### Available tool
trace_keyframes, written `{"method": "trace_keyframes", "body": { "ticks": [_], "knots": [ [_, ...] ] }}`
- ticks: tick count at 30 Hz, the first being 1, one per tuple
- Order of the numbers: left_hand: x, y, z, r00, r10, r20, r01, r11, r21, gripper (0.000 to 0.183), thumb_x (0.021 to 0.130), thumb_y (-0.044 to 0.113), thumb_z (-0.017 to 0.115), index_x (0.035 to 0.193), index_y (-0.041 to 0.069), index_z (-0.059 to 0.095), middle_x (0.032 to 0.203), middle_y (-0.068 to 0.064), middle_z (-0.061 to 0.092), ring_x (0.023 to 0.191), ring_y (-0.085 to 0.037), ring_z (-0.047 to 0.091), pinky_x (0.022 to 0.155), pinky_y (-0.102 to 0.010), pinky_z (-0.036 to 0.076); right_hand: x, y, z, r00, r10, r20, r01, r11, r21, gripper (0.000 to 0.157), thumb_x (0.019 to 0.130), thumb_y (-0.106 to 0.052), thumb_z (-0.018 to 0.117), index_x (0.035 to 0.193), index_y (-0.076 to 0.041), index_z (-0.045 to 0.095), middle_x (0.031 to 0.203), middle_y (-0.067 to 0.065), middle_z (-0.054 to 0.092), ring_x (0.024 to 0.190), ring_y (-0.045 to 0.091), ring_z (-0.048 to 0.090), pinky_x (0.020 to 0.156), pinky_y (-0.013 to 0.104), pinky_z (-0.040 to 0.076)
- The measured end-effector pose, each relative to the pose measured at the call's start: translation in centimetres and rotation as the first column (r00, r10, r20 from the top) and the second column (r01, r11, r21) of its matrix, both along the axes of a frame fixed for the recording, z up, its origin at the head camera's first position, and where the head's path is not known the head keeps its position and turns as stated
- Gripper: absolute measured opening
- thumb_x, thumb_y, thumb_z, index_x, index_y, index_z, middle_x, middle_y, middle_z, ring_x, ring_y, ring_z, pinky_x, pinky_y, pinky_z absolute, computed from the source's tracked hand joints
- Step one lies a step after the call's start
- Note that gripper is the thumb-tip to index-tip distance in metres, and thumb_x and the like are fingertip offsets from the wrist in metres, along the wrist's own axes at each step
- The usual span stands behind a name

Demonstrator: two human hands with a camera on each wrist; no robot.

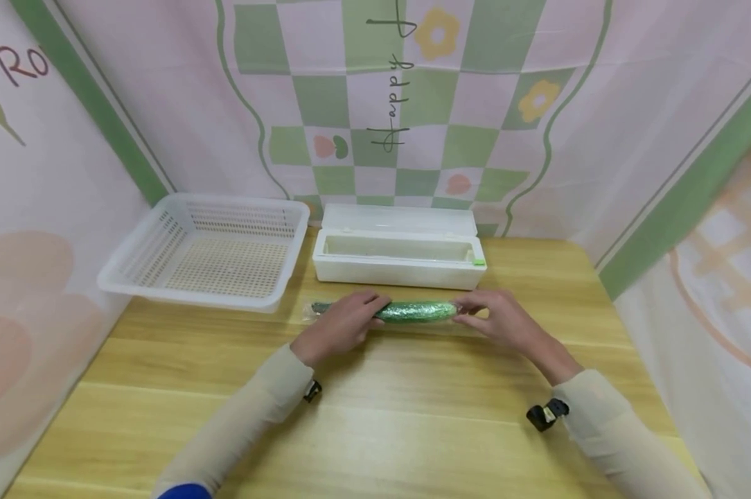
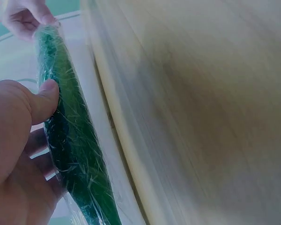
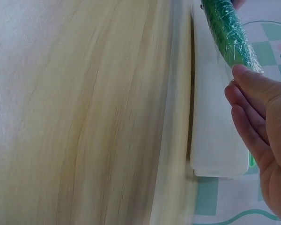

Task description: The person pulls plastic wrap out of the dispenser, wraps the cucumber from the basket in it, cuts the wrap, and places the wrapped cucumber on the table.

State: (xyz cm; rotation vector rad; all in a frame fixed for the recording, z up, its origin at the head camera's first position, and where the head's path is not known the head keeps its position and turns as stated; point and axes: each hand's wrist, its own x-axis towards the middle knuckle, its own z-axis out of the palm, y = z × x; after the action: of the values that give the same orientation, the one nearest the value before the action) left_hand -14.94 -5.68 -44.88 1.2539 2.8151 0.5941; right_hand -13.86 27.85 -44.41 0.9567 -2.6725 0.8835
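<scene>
A green cucumber [image 1: 416, 312] in clear plastic wrap lies crosswise in front of the white box, with loose film past its left end. My left hand [image 1: 344, 322] grips it left of its middle; in the left wrist view the thumb lies over the near side of the cucumber [image 2: 68, 122] and the fingers curl behind. At the right end, my right hand [image 1: 497, 319] pinches the wrap at the tip between thumb and fingertips. The right wrist view shows that hand [image 3: 267, 112] at the tip of the cucumber [image 3: 227, 35].
Behind the cucumber stands a long white box [image 1: 400, 272] with its lid [image 1: 400, 220] raised and a green piece [image 1: 479, 263] at its right corner. A white slotted basket [image 1: 276, 302] sits at the back left of the wooden table [image 1: 400, 430]. A patterned curtain [image 1: 513, 41] hangs behind.
</scene>
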Motion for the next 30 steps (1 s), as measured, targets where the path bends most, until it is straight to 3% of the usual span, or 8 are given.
{"method": "trace_keyframes", "body": {
  "ticks": [5, 11, 13, 17, 19, 24, 27, 30],
  "knots": [
    [0.2, -0.1, 0.2, 0.997, 0.003, 0.083, -0.004, 1.000, 0.003, 0.048, 0.108, 0.021, 0.059, 0.152, 0.004, 0.052, 0.137, -0.013, 0.068, 0.123, -0.026, 0.067, 0.111, -0.040, 0.056, 0.1, 0.2, -0.2, 0.973, 0.087, -0.214, -0.081, 0.996, 0.039, 0.024, 0.080, 0.002, 0.087, 0.102, -0.005, 0.082, 0.092, 0.006, 0.082, 0.079, 0.015, 0.079, 0.071, 0.023, 0.065],
    [0.1, -0.2, 0.2, 0.984, -0.009, 0.180, 0.005, 1.000, 0.020, 0.045, 0.110, 0.020, 0.057, 0.151, 0.004, 0.053, 0.135, -0.011, 0.068, 0.122, -0.024, 0.067, 0.110, -0.039, 0.056, -0.1, 0.3, -0.5, 0.816, 0.189, -0.546, -0.093, 0.976, 0.198, 0.033, 0.109, -0.024, 0.060, 0.097, -0.003, 0.082, 0.091, 0.013, 0.082, 0.076, 0.025, 0.080, 0.065, 0.035, 0.066],
    [0.1, -0.3, 0.2, 0.983, -0.007, 0.185, 0.004, 1.000, 0.020, 0.045, 0.110, 0.020, 0.056, 0.151, 0.004, 0.053, 0.134, -0.010, 0.068, 0.121, -0.023, 0.067, 0.110, -0.039, 0.056, 0.0, 0.4, -0.5, 0.818, 0.162, -0.551, -0.059, 0.978, 0.199, 0.026, 0.106, -0.021, 0.065, 0.097, -0.002, 0.081, 0.090, 0.014, 0.082, 0.075, 0.025, 0.079, 0.064, 0.037, 0.066],
    [0.2, -0.3, 0.3, 0.985, 0.005, 0.175, -0.009, 1.000, 0.019, 0.046, 0.110, 0.022, 0.056, 0.152, 0.005, 0.052, 0.136, -0.010, 0.067, 0.123, -0.024, 0.066, 0.112, -0.040, 0.055, 0.4, 0.6, 0.0, 0.969, -0.049, -0.242, 0.072, 0.994, 0.086, 0.013, 0.094, -0.009, 0.078, 0.104, -0.001, 0.081, 0.094, 0.012, 0.082, 0.081, 0.025, 0.080, 0.068, 0.038, 0.067],
    [0.2, -0.3, 0.4, 0.987, 0.015, 0.159, -0.018, 1.000, 0.017, 0.047, 0.109, 0.023, 0.057, 0.153, 0.005, 0.052, 0.140, -0.012, 0.066, 0.127, -0.026, 0.065, 0.115, -0.041, 0.053, 0.6, 0.6, 0.3, 0.983, -0.176, 0.055, 0.176, 0.984, -0.007, 0.021, 0.101, -0.019, 0.073, 0.110, -0.001, 0.080, 0.097, 0.011, 0.082, 0.085, 0.024, 0.079, 0.073, 0.036, 0.067],
    [0.3, -0.2, 0.4, 0.995, 0.037, 0.095, -0.038, 0.999, 0.007, 0.048, 0.108, 0.023, 0.058, 0.152, 0.005, 0.052, 0.139, -0.012, 0.066, 0.126, -0.028, 0.066, 0.114, -0.043, 0.053, 1.0, -0.1, 1.3, 0.778, -0.216, 0.590, 0.356, 0.925, -0.130, 0.057, 0.110, -0.045, 0.055, 0.117, 0.009, 0.073, 0.103, 0.023, 0.079, 0.090, 0.031, 0.079, 0.082, 0.038, 0.067],
    [0.2, 0.1, 0.3, 0.998, 0.040, 0.050, -0.041, 0.999, 0.012, 0.046, 0.108, 0.022, 0.060, 0.150, 0.006, 0.054, 0.132, -0.010, 0.068, 0.118, -0.025, 0.067, 0.106, -0.039, 0.057, 1.1, -0.6, 1.8, 0.688, -0.170, 0.705, 0.385, 0.910, -0.156, 0.063, 0.110, -0.048, 0.054, 0.120, 0.013, 0.070, 0.107, 0.027, 0.078, 0.092, 0.031, 0.079, 0.084, 0.038, 0.067],
    [0.2, 0.3, 0.3, 0.999, 0.037, 0.010, -0.037, 0.999, 0.019, 0.042, 0.107, 0.021, 0.061, 0.147, 0.006, 0.056, 0.126, -0.008, 0.069, 0.112, -0.022, 0.067, 0.101, -0.036, 0.059, 1.1, -1.1, 1.9, 0.656, -0.144, 0.741, 0.389, 0.906, -0.169, 0.061, 0.108, -0.048, 0.057, 0.125, 0.010, 0.069, 0.112, 0.024, 0.078, 0.096, 0.025, 0.079, 0.087, 0.034, 0.066]
  ]
}}
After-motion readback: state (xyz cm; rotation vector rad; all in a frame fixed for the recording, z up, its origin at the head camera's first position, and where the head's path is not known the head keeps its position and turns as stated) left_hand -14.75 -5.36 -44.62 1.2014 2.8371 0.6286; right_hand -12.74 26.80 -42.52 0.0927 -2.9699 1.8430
